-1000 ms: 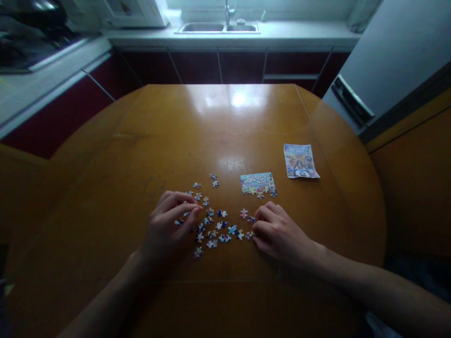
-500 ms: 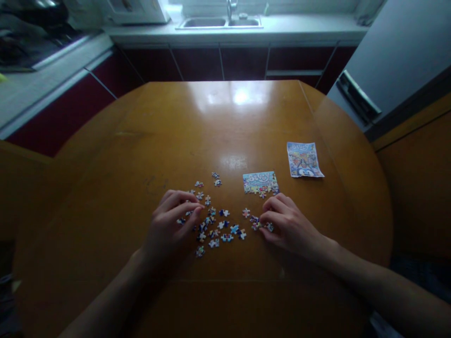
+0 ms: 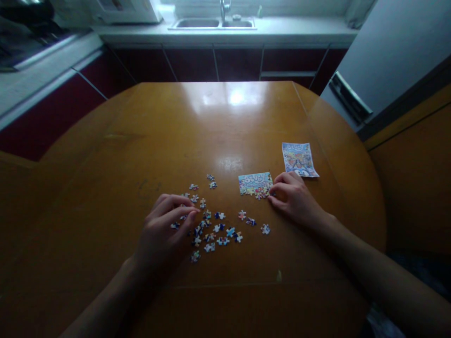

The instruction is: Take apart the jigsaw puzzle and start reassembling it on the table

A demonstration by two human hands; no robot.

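Observation:
A partly joined jigsaw puzzle (image 3: 255, 181) with a light-blue top and ragged lower edge lies on the wooden table. At its lower right corner, my right hand (image 3: 289, 193) pinches a small puzzle piece (image 3: 272, 193), mostly covered by the fingers. My left hand (image 3: 167, 223) hovers over the left part of the loose puzzle pieces (image 3: 202, 225), thumb and fingertips drawn together; whatever sits between them is hidden. A single piece (image 3: 265, 229) lies apart, below my right hand, with a pinkish piece (image 3: 242, 214) and a dark one (image 3: 251, 221) to its left.
A creased printed picture sheet (image 3: 300, 159) lies beyond my right hand. The oval wooden table (image 3: 169, 126) carries everything. Past its far edge are a counter (image 3: 299, 26) with a sink (image 3: 197, 23), and a fridge (image 3: 394, 51) at right.
My right hand has moved up from the loose pieces to the joined puzzle's lower right corner, uncovering the piece left below. My left hand stays over the pieces. The view has shifted slightly.

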